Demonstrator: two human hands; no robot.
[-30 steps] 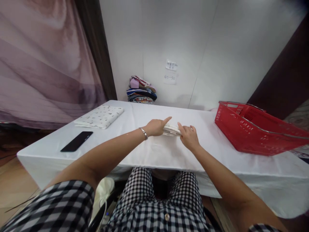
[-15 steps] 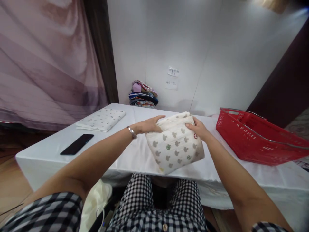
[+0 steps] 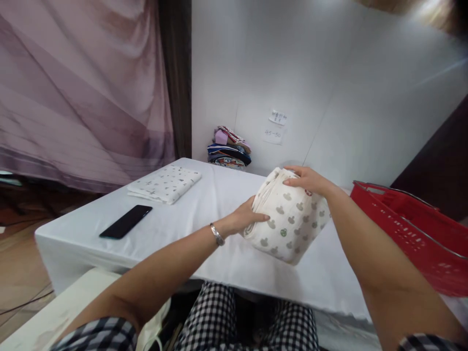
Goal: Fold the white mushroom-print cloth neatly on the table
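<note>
A folded white cloth [image 3: 292, 219] printed with grey mushrooms and a few green and red marks hangs tilted above the table. My left hand [image 3: 250, 217] grips its left edge, thumb on the printed face and fingers behind the folded layers. At the upper edge my right hand [image 3: 305, 179] is closed on the cloth, with thumb in front and fingers over the top. A second folded white cloth [image 3: 166, 184] with small dark prints lies flat on the table's left part.
A black phone [image 3: 126, 222] lies on the white-covered table [image 3: 215, 195], left of my arm. The red shopping basket [image 3: 409, 234] stands at the right. Against the wall is a stack of folded clothes [image 3: 229, 148]; paper notes [image 3: 274, 127] are stuck above.
The mushroom-print cloth has turned and tilted in my hands. My left hand has moved to its lower left edge, and my right hand has moved to the top. The whole view has shifted.
</note>
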